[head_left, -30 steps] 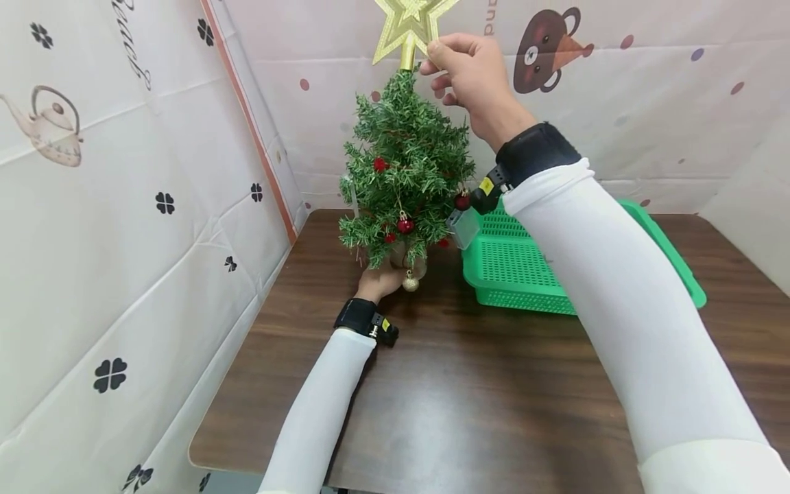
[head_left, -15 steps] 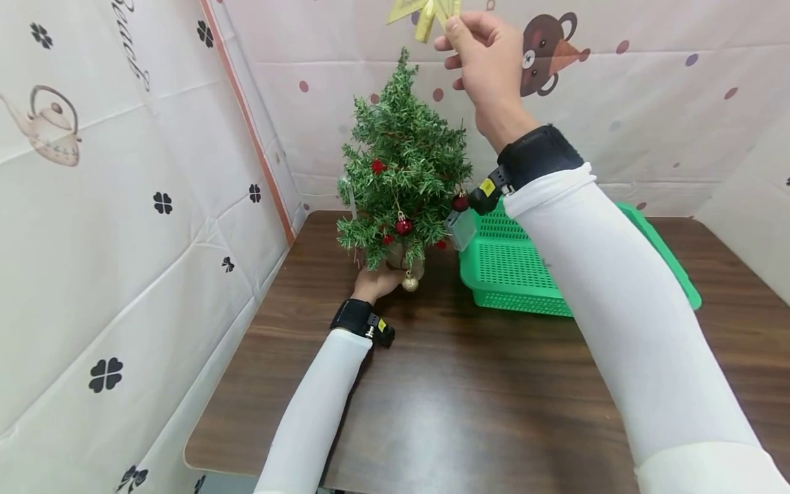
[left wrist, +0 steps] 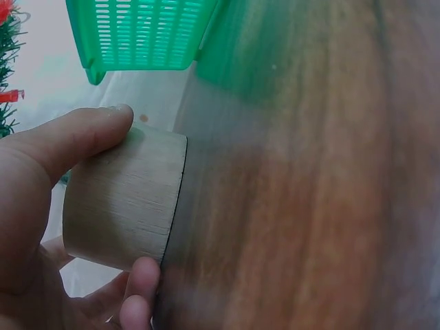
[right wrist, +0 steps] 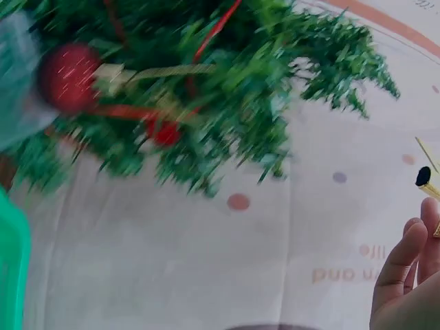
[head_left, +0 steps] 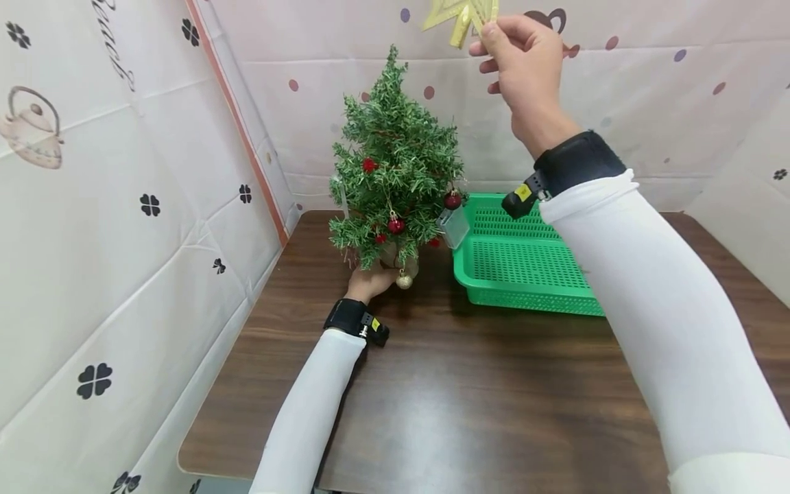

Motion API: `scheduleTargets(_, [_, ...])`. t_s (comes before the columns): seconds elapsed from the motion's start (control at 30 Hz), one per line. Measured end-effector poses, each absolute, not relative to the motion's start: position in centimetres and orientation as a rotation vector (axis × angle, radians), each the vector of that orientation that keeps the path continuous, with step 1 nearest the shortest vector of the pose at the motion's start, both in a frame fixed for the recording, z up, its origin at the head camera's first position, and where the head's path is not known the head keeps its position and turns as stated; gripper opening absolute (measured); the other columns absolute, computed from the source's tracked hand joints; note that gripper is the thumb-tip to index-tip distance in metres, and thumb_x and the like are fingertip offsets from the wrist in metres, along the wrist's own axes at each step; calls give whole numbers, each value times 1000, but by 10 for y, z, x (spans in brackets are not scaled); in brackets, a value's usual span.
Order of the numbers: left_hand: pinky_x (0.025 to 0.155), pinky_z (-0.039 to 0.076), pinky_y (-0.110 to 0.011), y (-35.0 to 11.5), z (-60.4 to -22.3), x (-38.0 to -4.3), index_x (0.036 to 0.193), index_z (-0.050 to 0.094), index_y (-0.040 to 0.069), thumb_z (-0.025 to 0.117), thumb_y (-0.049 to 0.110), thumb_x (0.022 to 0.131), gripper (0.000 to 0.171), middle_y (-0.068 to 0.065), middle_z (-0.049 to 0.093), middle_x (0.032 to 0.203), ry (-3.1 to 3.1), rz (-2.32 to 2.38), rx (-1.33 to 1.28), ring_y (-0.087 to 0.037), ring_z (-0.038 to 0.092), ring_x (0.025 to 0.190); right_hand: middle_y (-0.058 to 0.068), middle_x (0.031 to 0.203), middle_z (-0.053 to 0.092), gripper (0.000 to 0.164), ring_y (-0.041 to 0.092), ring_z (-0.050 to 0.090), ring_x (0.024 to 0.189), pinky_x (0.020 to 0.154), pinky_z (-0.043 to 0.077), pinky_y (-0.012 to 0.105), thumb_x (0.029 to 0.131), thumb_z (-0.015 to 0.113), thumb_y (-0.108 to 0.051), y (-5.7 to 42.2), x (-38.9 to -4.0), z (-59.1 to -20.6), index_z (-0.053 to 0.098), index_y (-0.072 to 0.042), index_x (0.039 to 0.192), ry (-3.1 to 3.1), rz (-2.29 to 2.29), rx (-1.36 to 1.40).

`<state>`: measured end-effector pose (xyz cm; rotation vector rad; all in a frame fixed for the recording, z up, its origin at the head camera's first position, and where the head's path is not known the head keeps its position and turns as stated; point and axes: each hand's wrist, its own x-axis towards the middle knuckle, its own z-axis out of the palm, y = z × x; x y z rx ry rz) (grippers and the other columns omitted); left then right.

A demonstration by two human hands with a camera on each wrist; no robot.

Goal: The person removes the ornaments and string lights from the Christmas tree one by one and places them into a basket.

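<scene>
A small green Christmas tree point(head_left: 395, 151) stands on the table with its tip bare. Low down, my left hand point(head_left: 368, 283) grips its round wooden base point(left wrist: 127, 199), thumb on one side and fingertips on the other. Up to the right of the tip, my right hand point(head_left: 532, 75) pinches a gold star topper point(head_left: 461, 26) by one point, its socket tube angled downward. The star's upper part is cut off by the head view's edge. Red balls point(head_left: 396, 224) and a gold ball point(head_left: 404, 280) hang from the branches, with a clear grey box point(head_left: 455, 228) at the right side.
To the tree's right, a green perforated basket point(head_left: 531, 300) sits on the dark wood table point(head_left: 481, 398), partly behind my right forearm. Printed white cloth point(head_left: 154, 274) covers the walls behind and at the left.
The star has come up off the tree's tip and moved right with my right hand. The left hand keeps its grip on the base; the head view has shifted slightly.
</scene>
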<state>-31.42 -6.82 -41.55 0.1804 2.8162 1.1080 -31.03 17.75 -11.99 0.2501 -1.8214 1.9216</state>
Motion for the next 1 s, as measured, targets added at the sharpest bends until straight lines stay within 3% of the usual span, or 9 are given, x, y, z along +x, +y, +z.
scheduleTargets(0.37, [119,36,-53,-70,-415,-317,159,30,2,61,37,95,79,-19,37,161,2817,1076,188,-41,39,146,-8,79,74,15,10,59,71,51,42,19,98,70,-24,233,-307,-156,77,-13,104,-1991,1777,180])
scheduleTargets(0.6, [117,38,-53,-70,-417,-317,158,33,3,62,34,94,77,-20,42,157,2815,1104,181,-40,43,143,-9,78,74,15,10,57,71,52,42,19,98,69,-26,259,-303,-176,77,-14,102,-2075,1747,145])
scheduleTargets(0.73, [117,39,-53,-70,-418,-316,158,34,4,62,41,95,78,-19,41,158,2814,1082,164,-41,42,144,-10,77,74,13,10,58,71,52,43,19,98,69,-26,271,-299,-187,78,-17,101,-2139,1736,140])
scheduleTargets(1.0, [118,38,-52,-67,-417,-317,158,33,3,61,36,95,76,-19,41,159,2813,1082,176,-39,41,145,-18,76,72,28,5,58,74,56,43,18,100,67,-26,293,-292,-216,72,-9,122,-2390,1580,129])
